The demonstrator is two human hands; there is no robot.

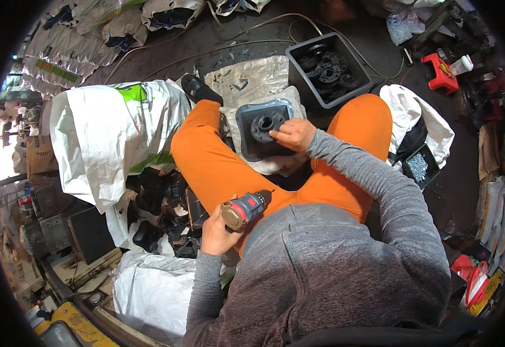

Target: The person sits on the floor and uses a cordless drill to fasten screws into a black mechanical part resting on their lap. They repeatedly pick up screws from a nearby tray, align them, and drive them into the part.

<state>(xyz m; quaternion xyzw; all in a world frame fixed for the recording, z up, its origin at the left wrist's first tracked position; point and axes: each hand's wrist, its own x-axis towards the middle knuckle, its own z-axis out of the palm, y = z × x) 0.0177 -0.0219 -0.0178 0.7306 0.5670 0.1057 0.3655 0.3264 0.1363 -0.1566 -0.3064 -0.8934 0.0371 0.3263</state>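
Note:
My left hand [216, 232] is wrapped round a cordless drill [244, 210], grey and red with a bronze-coloured end; its chuck points up and right over my orange-clad thigh. Between my knees sits a dark square tray-like part [249, 151] with a pale metal rim. In its middle is a round black flange [264, 125] with a raised central hole and small holes about it. My right hand [294, 135] is closed, fingertips pinched at the flange's right edge. Whatever is between those fingertips is too small or hidden to name.
A grey bin [329, 104] of black flanges stands beyond my right knee. Beside that knee is a small dark box of silvery screws [418, 166]. A white sack [90, 144] and dark parts [160, 199] lie at left. A red stool [439, 74] stands far right; hoses cross the floor.

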